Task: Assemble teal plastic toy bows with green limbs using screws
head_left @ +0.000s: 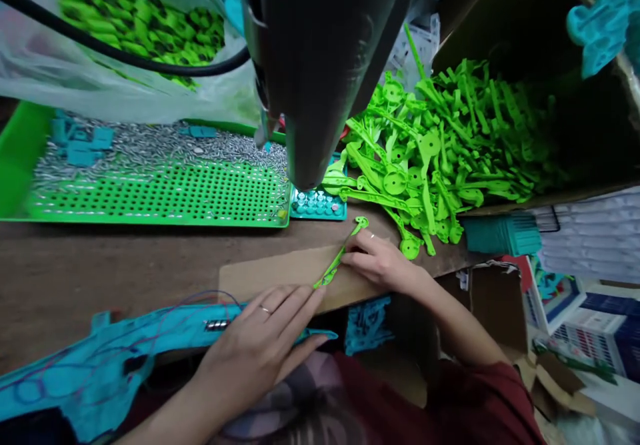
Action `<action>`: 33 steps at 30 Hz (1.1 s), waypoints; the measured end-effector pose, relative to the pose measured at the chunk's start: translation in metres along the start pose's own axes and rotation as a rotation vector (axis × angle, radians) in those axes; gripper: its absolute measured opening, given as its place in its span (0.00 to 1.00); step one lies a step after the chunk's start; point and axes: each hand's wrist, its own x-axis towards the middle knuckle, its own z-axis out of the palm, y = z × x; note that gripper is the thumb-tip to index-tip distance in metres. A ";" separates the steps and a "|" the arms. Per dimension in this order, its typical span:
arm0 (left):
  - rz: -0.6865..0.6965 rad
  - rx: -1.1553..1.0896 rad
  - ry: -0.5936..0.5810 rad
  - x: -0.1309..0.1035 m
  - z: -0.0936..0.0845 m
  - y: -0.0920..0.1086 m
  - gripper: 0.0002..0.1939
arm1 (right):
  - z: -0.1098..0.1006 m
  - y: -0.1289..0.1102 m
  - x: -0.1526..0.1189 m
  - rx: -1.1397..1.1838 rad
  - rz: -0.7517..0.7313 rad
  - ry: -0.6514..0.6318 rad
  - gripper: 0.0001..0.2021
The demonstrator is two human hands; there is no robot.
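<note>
My right hand pinches a thin green plastic lever, its small hooked end pointing up and away. Below the lever lies a strip of brown cardboard at the table's near edge. My left hand is laid over the end of a long blue plastic shell, thumb on its near side and fingers across it. Its fingertips reach the lever's lower end. A small metal spring and thin loose wires show on the shell. The part under my left palm is hidden.
A dark machine column hangs over the middle. At left stands a green perforated tray of small screws, beside a small teal tray. Green levers spill from a cardboard box. Behind, a plastic bag holds green pieces.
</note>
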 end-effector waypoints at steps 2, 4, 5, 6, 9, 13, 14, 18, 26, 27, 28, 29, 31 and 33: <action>-0.037 0.028 -0.052 0.003 0.001 0.002 0.25 | 0.000 -0.002 0.000 0.005 -0.010 0.025 0.12; -0.066 0.050 -0.067 0.006 0.003 0.004 0.25 | 0.002 -0.007 -0.001 0.004 0.029 0.063 0.13; -0.075 0.054 -0.065 0.008 0.004 0.005 0.24 | 0.003 -0.011 -0.001 0.006 0.061 0.082 0.13; -0.080 0.053 -0.065 0.009 0.005 0.006 0.23 | 0.005 -0.014 -0.001 0.009 0.097 0.099 0.14; -0.081 0.040 -0.066 0.013 0.007 0.006 0.20 | 0.013 -0.025 0.000 0.025 0.207 0.162 0.14; -0.083 0.028 -0.045 0.014 0.009 0.005 0.19 | 0.025 -0.045 -0.005 -0.014 0.251 0.216 0.18; -0.086 0.027 -0.039 0.013 0.010 0.004 0.19 | 0.027 -0.051 -0.008 -0.029 0.240 0.217 0.20; -0.099 0.031 -0.007 0.013 0.012 0.005 0.18 | 0.025 -0.067 -0.018 -0.095 0.222 0.152 0.25; -0.073 -0.012 0.057 0.012 0.015 0.005 0.19 | 0.012 -0.070 -0.010 0.076 0.307 0.143 0.22; -0.076 -0.019 0.060 0.012 0.015 0.005 0.18 | 0.014 -0.071 -0.011 0.033 0.286 0.121 0.22; -0.080 -0.023 0.061 0.012 0.015 0.006 0.18 | 0.015 -0.072 -0.012 0.010 0.279 0.102 0.21; -0.084 -0.021 0.055 0.012 0.014 0.006 0.18 | 0.016 -0.073 -0.013 0.011 0.282 0.087 0.20; -0.081 0.011 0.035 0.014 0.013 0.007 0.19 | 0.013 -0.073 -0.013 0.048 0.291 0.054 0.18; -0.080 0.065 0.025 0.015 0.013 0.009 0.20 | 0.004 -0.072 -0.008 0.072 0.288 -0.002 0.14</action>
